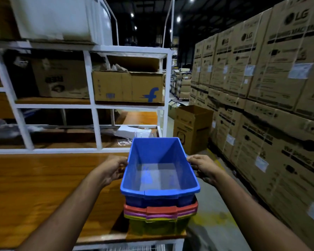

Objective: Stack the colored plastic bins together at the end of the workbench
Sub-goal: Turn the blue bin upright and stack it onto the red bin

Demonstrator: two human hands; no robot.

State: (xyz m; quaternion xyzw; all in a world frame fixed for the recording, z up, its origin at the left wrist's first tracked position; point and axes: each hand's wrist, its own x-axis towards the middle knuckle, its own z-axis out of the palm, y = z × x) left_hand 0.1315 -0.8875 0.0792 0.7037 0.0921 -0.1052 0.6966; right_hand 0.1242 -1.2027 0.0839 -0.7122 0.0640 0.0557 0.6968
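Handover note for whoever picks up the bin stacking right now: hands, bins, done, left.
Left hand: gripping the left rim of the blue bin.
Right hand: gripping its right rim.
Bins: the blue bin sits on top of a nested stack of a red bin, a pink bin and a yellow bin, at the end of the wooden workbench. The blue bin is empty and rides high, so it looks not fully seated.
Done: four bins gathered in one stack.
Left: press the blue bin down, then let go. No other loose bins in view.
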